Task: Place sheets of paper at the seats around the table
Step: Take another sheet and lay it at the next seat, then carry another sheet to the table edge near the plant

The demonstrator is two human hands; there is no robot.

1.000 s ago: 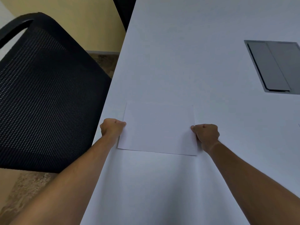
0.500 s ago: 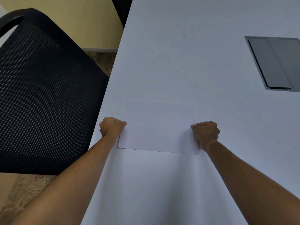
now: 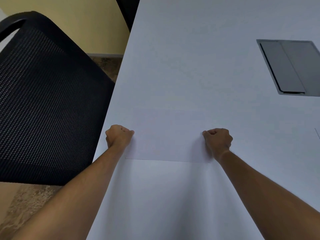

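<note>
A white sheet of paper (image 3: 168, 135) lies flat on the white table (image 3: 190, 66), close to the table's left edge. Its far edge is hard to tell from the tabletop. My left hand (image 3: 118, 135) is closed on the sheet's left edge, thumb on top. On the sheet's right edge my right hand (image 3: 218, 140) is closed the same way. Both forearms reach in from the bottom of the view.
A black mesh chair (image 3: 48, 101) stands just left of the table, next to the sheet. A grey metal cable hatch (image 3: 292, 66) is set into the tabletop at the right. Another dark chair back (image 3: 128, 11) shows at the top. The floor is brown stone.
The sheet has come down flat onto the table and its outline is fainter. Both hands stay closed on its side edges, almost in the same place.
</note>
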